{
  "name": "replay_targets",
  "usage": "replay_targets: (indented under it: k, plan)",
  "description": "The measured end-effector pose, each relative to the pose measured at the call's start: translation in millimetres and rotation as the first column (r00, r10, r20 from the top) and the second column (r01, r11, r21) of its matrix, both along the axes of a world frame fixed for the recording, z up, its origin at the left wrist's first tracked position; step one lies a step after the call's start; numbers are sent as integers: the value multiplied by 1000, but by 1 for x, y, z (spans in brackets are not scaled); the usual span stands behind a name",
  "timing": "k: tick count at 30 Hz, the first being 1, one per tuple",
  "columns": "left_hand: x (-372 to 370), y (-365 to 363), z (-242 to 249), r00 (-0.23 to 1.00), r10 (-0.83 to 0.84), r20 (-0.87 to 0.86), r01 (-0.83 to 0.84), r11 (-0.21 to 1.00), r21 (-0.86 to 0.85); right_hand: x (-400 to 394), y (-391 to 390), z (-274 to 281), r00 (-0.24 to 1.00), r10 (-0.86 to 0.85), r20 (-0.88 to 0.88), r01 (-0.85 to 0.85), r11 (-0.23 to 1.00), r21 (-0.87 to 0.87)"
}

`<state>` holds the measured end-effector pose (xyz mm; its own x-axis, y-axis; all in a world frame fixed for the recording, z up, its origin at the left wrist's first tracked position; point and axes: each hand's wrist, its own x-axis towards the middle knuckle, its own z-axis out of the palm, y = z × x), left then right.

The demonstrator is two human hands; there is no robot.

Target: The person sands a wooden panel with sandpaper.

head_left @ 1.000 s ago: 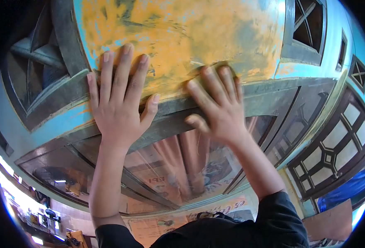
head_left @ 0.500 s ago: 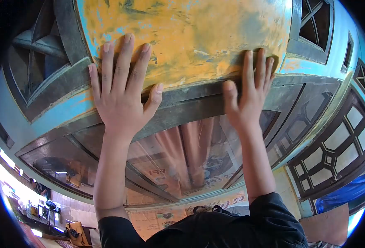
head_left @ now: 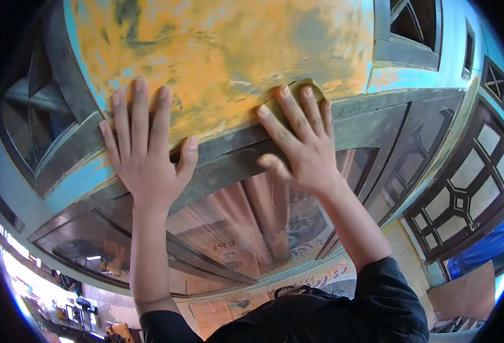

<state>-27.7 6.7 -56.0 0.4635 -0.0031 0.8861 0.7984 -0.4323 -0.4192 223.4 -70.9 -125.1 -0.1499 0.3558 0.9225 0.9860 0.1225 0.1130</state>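
Observation:
My left hand (head_left: pixel 149 157) lies flat with fingers spread on the lower left of a yellow-orange panel (head_left: pixel 217 46) with grey and blue patches. Its palm crosses the dark wooden frame (head_left: pixel 229 146) below, and nothing shows in its grasp. My right hand (head_left: pixel 306 143) presses a small olive sheet of sandpaper (head_left: pixel 273 106) against the panel's lower edge. The fingers lie over the sheet and hide most of it, while the thumb stands out to the left.
Under the frame are glass panes (head_left: pixel 252 211) with a pinkish curtain behind. Latticed openings flank the panel. To the right are a dark door (head_left: pixel 463 183), a blue cloth (head_left: pixel 486 248) and a brown board (head_left: pixel 463 291). A brown bag (head_left: pixel 119 331) sits at lower left.
My right hand has slid left along the panel's bottom edge with the sandpaper, its fingers now slanting left. My left hand keeps its place on the panel while the view has shifted.

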Motion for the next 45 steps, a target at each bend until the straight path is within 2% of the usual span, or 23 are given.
replay_targets:
  k: [1, 4, 7, 8, 11, 12, 13, 15, 17, 19, 22, 26, 29, 30, 31, 33, 35, 38, 42, 45]
  plan:
    - [0, 1, 0, 1000, -2, 1, 2, 1000, 5, 14, -2, 5, 999, -40, -26, 41, 998, 51]
    - [0, 3, 1, 1000, -10, 0, 10, 1000, 27, 53, 2, 20, 948, -27, -318, 118, 955, 273]
    - [0, 4, 0, 1000, -4, -2, 4, 1000, 29, 27, -1, 8, 984, -12, -178, 43, 985, 169]
    - [0, 4, -1, 1000, -7, 4, 7, 1000, 27, 19, -5, 1, 996, -11, -84, 16, 998, 61]
    - [2, 5, -2, 1000, -16, 21, 15, 999, 41, 44, -8, 1, 992, -87, -86, 94, 993, 74]
    - [3, 6, -3, 999, -17, 32, 16, 999, 43, 56, -8, 7, 970, -111, -217, 144, 979, 142]
    - [3, 6, -4, 999, -18, 31, 17, 999, 50, 63, -6, 11, 951, -88, -296, 150, 969, 196]
    - [4, 6, -3, 999, -17, 36, 14, 998, 67, 41, -2, 10, 955, -26, -296, 97, 969, 227]
    - [4, 5, -4, 999, -4, 42, 2, 999, 50, 11, -1, 0, 998, 30, -55, -28, 999, 46]
    - [4, 6, -3, 999, 1, 48, -3, 999, 45, 17, 1, -3, 997, -7, 83, 3, 998, 55]
    - [2, 7, -6, 997, 33, 64, -34, 999, 26, 46, -4, 14, 978, -72, -194, 99, 986, 135]
    - [2, 8, -8, 997, 25, 69, -26, 1000, 13, 9, 1, -2, 996, 75, 40, -75, 997, 16]
    - [1, 6, -8, 997, 46, 60, -46, 999, 7, 29, -6, 11, 993, 18, 114, -18, 1000, -2]
    - [2, 4, -8, 997, 57, 44, -57, 998, 6, 33, -11, 15, 999, 5, 37, -5, 1000, 1]
    - [2, 2, -8, 997, 68, 30, -68, 998, 4, 42, -18, 19, 999, -16, 43, 17, 999, -29]
    - [5, 2, -10, 996, 69, 57, -69, 998, -1, 32, -9, 15, 999, 30, 32, -30, 999, 20]
    - [9, 1, -12, 995, 64, 75, -63, 998, -5, 15, 0, 26, 990, 57, 133, -60, 998, 16]
    - [15, 3, -17, 987, 19, 160, -16, 1000, -17, 13, -6, 36, 991, 74, 114, -68, 996, -53]
    - [14, 6, -23, 988, 15, 152, -13, 1000, -14, 40, -15, 15, 995, 40, 93, -34, 997, -66]
    - [12, 3, -32, 989, 33, 145, -26, 998, -50, 28, -11, 20, 995, 51, 87, -44, 996, -76]
